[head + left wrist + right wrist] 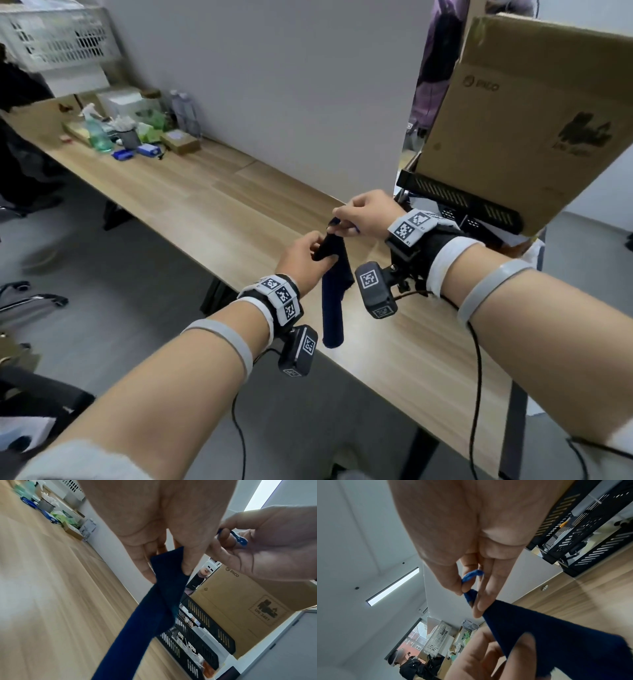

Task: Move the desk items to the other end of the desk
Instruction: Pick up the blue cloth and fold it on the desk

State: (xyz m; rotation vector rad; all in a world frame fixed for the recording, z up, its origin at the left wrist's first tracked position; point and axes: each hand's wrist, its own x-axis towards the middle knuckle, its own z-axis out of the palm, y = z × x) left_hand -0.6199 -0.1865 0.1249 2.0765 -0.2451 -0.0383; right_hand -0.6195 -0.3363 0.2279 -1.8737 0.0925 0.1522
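Note:
A dark navy cloth (334, 291) hangs above the near part of the wooden desk (212, 205), held up by both hands. My left hand (308, 255) pinches one top corner of the cloth (164, 588) between thumb and fingers. My right hand (363, 216) pinches the other top corner, where a bright blue edge (471, 582) shows between thumb and forefinger. The cloth (547, 632) droops down past the desk's front edge. A cluster of desk items (130, 137) stands at the far left end: a spray bottle, a grey cup, blue packets, small boxes.
A large cardboard box (534, 116) sits on black perforated trays (459, 202) at the desk's right end. A white divider panel (274, 68) runs along the back. A white basket (54, 37) stands far left. Chairs stand on the grey floor to the left.

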